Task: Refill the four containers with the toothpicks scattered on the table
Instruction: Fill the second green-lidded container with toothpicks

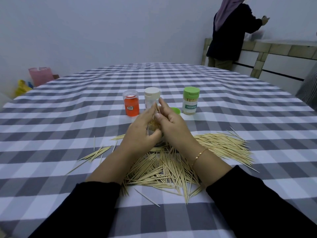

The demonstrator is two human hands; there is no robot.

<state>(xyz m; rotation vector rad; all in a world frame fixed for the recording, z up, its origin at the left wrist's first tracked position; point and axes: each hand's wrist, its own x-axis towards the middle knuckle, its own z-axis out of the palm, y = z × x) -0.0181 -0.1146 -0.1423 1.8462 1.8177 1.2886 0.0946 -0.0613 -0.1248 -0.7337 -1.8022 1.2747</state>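
left hand (139, 133) wraps open container (155, 130), mouth up | right hand (173, 126) pinches toothpick bunch (157, 108) directly over mouth, axis near-vertical, tips down | next likely straight drop | loose pile (164, 169) nearer, right side densest

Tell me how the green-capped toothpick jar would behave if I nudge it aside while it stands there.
The green-capped jar is tall and narrow on a wrinkled checked tablecloth, so a high push would probably tip it rather than slide it. It looks packed full of toothpicks, so it is likely steadier than an empty one. Being round, it would probably roll if toppled.
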